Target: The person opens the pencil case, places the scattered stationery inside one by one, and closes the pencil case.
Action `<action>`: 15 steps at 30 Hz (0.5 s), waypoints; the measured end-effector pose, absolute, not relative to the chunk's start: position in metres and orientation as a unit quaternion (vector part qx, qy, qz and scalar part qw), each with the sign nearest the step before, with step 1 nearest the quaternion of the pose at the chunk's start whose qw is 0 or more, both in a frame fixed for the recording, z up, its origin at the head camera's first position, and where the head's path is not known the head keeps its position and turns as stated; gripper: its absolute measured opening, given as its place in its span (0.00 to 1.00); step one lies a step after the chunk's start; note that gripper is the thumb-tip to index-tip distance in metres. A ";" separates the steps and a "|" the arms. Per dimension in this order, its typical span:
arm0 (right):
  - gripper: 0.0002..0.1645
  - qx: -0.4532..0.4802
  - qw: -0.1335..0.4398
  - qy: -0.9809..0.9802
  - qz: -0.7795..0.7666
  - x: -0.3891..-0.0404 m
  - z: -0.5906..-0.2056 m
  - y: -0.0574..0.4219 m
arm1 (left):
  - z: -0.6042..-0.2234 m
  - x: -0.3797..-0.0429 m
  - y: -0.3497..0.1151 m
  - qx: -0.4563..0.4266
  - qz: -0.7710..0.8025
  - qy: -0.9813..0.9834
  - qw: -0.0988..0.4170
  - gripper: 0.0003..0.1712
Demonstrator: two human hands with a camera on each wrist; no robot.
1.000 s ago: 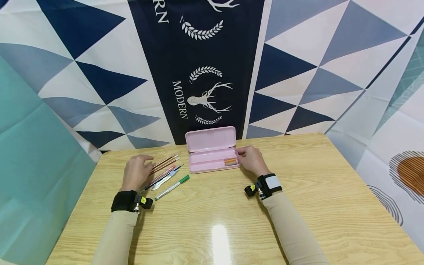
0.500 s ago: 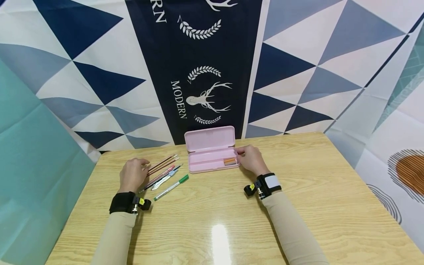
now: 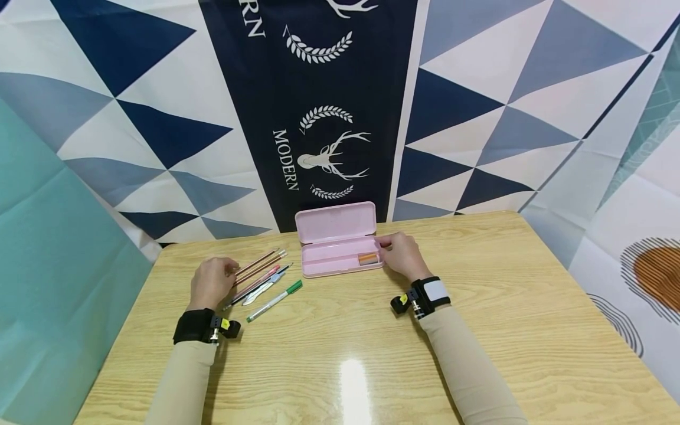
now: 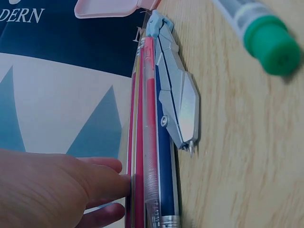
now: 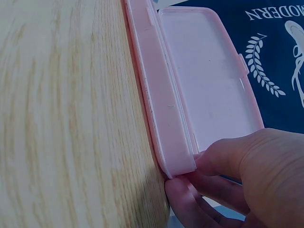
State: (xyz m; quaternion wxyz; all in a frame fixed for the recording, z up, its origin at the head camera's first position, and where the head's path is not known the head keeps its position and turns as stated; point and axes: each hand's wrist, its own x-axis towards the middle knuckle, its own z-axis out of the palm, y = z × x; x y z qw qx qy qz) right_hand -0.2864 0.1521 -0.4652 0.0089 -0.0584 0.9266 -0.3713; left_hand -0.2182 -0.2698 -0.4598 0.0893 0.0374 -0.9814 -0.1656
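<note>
In the head view, an open pink pencil case sits at the far edge of the wooden surface, its lid raised against the patterned cloth; a small orange-and-grey block lies inside, at the case's right end; the right hand is at that same end, its grip pinching the case by the edge; to the case's left, thin pencils, a pink pen and a silver compass lie slantwise, close together; a green-capped marker lies apart from them, nearer the person; the left hand is over the near ends of the pencils.

In the left wrist view, fingers of the left hand reach the outer side of the red-striped pencils, one fingertip touching them; whether this grip is grasping one or merely resting there, I cannot tell; the pink pen lies beside these pencils, then a dark blue pencil, then the compass.

In the right wrist view, the right thumb lies at the case's corner, with other fingers just below it, outside the end wall.
</note>
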 end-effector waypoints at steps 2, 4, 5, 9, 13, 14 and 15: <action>0.20 -0.058 0.009 0.927 -0.371 -0.286 -0.465 0.152 | -0.459 -0.218 -0.269 0.038 -0.171 -0.981 0.083 0.12; 0.21 -0.058 0.008 0.927 -0.370 -0.286 -0.465 0.152 | -0.459 -0.218 -0.269 0.037 -0.175 -0.981 0.081 0.11; 0.21 -0.058 0.008 0.927 -0.369 -0.286 -0.465 0.153 | -0.459 -0.218 -0.269 0.036 -0.177 -0.980 0.080 0.11; 0.21 -0.058 0.006 0.928 -0.368 -0.287 -0.465 0.153 | -0.459 -0.219 -0.268 0.035 -0.182 -0.980 0.076 0.09; 0.21 -0.058 0.005 0.928 -0.367 -0.287 -0.465 0.153 | -0.459 -0.220 -0.268 0.041 -0.184 -0.980 0.068 0.08; 0.21 -0.058 0.005 0.928 -0.367 -0.287 -0.465 0.152 | -0.459 -0.220 -0.268 0.042 -0.184 -0.980 0.066 0.08; 0.21 -0.058 0.005 0.929 -0.367 -0.287 -0.466 0.152 | -0.459 -0.220 -0.268 0.042 -0.184 -0.980 0.064 0.08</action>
